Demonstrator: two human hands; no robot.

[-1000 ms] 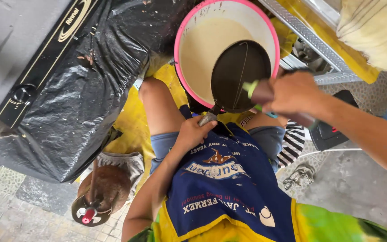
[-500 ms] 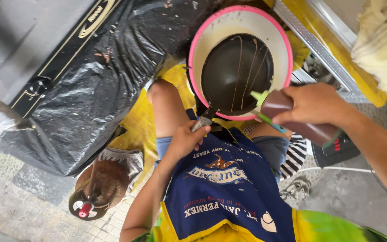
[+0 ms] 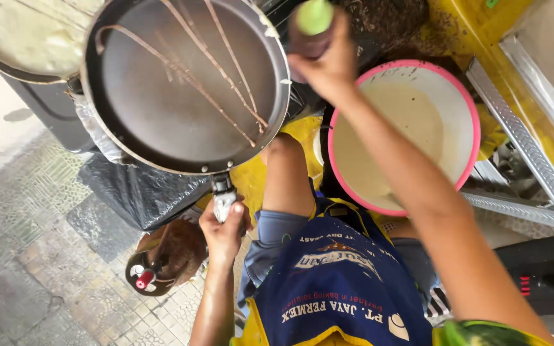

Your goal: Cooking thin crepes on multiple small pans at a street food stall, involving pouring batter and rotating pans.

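Observation:
My left hand (image 3: 224, 230) grips the handle of a round black frying pan (image 3: 184, 83), held level in front of me with thin brown streaks of sauce across its inside. My right hand (image 3: 325, 61) is closed around a dark squeeze bottle with a green cap (image 3: 314, 18), just past the pan's right rim. Below my right forearm stands a white basin with a pink rim (image 3: 463, 109) full of pale batter.
A second pan of pale batter (image 3: 27, 38) sits at the upper left on a stove wrapped in black plastic (image 3: 142, 192). A small brown-smeared bottle with a red cap (image 3: 155, 266) lies on the tiled floor. A metal rail (image 3: 533, 122) runs at right.
The pan has moved left, off the pink-rimmed basin, and now sits near the stove. My right hand with the squeeze bottle has gone up past the pan's rim. More brown streaks cross the pan.

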